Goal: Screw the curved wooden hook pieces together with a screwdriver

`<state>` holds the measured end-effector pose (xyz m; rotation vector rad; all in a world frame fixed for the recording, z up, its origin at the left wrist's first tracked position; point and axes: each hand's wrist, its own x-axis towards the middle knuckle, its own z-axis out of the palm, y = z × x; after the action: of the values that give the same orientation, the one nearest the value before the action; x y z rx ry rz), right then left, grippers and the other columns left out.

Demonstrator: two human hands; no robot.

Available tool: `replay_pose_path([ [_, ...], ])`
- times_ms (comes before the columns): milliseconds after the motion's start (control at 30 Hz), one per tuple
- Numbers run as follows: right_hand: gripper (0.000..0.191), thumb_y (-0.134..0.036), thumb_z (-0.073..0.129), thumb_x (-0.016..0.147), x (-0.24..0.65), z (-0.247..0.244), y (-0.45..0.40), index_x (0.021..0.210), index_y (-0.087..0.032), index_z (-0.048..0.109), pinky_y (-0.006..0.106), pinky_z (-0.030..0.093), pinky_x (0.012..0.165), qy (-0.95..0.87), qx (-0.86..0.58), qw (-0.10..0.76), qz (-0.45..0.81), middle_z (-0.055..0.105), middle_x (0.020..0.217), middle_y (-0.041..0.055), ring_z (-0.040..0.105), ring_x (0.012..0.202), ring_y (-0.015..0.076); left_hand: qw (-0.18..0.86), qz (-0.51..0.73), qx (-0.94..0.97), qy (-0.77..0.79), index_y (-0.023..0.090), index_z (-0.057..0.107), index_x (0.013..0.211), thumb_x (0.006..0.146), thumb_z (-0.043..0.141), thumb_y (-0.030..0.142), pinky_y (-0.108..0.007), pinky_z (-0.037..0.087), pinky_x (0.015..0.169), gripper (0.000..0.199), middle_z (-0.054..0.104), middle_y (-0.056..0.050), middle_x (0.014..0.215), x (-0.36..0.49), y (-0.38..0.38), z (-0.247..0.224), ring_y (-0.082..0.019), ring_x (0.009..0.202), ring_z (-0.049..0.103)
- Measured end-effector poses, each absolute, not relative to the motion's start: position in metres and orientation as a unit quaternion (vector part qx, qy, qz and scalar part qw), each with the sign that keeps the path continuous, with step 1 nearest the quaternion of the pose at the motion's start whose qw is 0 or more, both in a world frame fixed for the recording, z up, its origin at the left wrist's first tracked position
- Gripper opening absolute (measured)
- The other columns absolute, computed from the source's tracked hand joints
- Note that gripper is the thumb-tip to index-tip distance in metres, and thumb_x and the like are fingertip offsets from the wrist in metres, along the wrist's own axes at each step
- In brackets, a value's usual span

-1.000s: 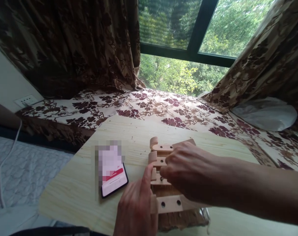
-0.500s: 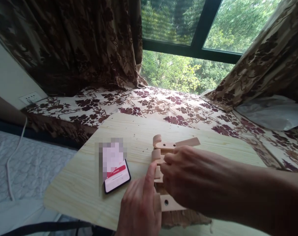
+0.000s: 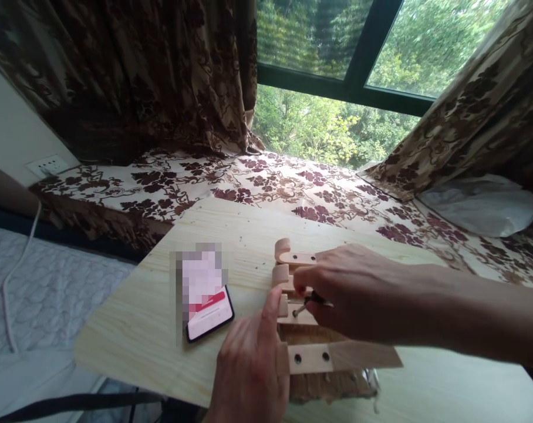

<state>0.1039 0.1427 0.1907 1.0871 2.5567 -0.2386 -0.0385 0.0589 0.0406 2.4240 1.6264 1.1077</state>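
Note:
Several pale wooden strips with curled left ends [image 3: 310,359] lie across a rough brown wooden block [image 3: 328,388] on the table. Dark screws show in the front and back strips. My right hand [image 3: 350,288] is closed around a dark-handled screwdriver [image 3: 313,298], whose metal shaft points down-left to a screw in a middle strip. At the left edge of the piece, my left hand [image 3: 253,358] presses against the curled ends, its index finger extended and its other fingers partly hidden. A phone [image 3: 210,317] with a lit screen lies to the left.
The light wooden table [image 3: 130,323] carries small dark crumbs behind the phone. Beyond it is a flower-patterned window seat [image 3: 266,182], with a clear plastic bag [image 3: 482,205] at the right. A white cable [image 3: 15,282] hangs at the left over quilted bedding [image 3: 73,264].
My right hand has shifted slightly up and right, and its forearm has swung upward, uncovering the screwdriver and more of the front strip. My left hand stays nearly in place.

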Motion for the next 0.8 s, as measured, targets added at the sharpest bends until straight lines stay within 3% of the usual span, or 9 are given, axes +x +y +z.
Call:
replay_pose_path([
  [100,0.012,-0.008,0.053,0.08,0.103,0.192,0.133,0.082,-0.016,0.062,0.029,0.027,0.051,0.951,0.265,0.155,-0.047,0.06,0.072,0.0023,0.046,0.056,0.013,0.007,0.354,0.773,0.527,0.011,0.023,0.143,0.086,0.035,0.011,-0.033,0.052,0.065,0.058,0.069,-0.012,0.097,-0.038,0.06,0.043,-0.022,0.075,0.065],
  [267,0.023,-0.004,0.049,0.082,0.105,0.183,0.127,0.065,-0.016,0.059,0.033,0.021,0.05,0.975,0.148,0.13,0.098,0.059,0.066,0.0037,0.043,0.056,0.0152,0.026,0.352,0.778,0.52,0.009,0.022,0.143,0.084,0.038,0.012,-0.033,0.053,0.069,0.061,0.068,-0.012,0.104,-0.039,0.06,0.042,-0.021,0.08,0.065],
  [400,0.019,-0.004,0.055,0.075,0.106,0.18,0.136,0.063,-0.017,0.058,0.031,0.016,0.045,0.966,0.199,0.157,0.047,0.055,0.057,0.0006,0.036,0.046,0.0121,0.021,0.348,0.779,0.522,0.007,0.024,0.142,0.084,0.035,0.011,-0.035,0.052,0.074,0.059,0.066,-0.016,0.11,-0.039,0.06,0.038,-0.022,0.086,0.065],
  [600,0.02,-0.019,0.054,0.078,0.101,0.188,0.146,0.06,-0.017,0.062,0.029,0.014,0.042,0.901,0.386,0.195,-0.037,0.054,0.05,0.0016,0.03,0.039,0.0095,0.004,0.346,0.779,0.523,0.005,0.027,0.14,0.082,0.034,0.01,-0.034,0.053,0.068,0.059,0.068,-0.016,0.103,-0.038,0.06,0.039,-0.023,0.08,0.066],
  [800,0.008,-0.011,0.057,0.079,0.1,0.194,0.132,0.079,-0.015,0.064,0.028,0.024,0.046,0.954,0.246,0.171,0.001,0.062,0.078,0.0055,0.047,0.055,0.0124,-0.009,0.353,0.767,0.536,0.01,0.028,0.139,0.086,0.034,0.012,-0.034,0.054,0.064,0.054,0.07,-0.011,0.093,-0.037,0.059,0.045,-0.021,0.071,0.066],
])
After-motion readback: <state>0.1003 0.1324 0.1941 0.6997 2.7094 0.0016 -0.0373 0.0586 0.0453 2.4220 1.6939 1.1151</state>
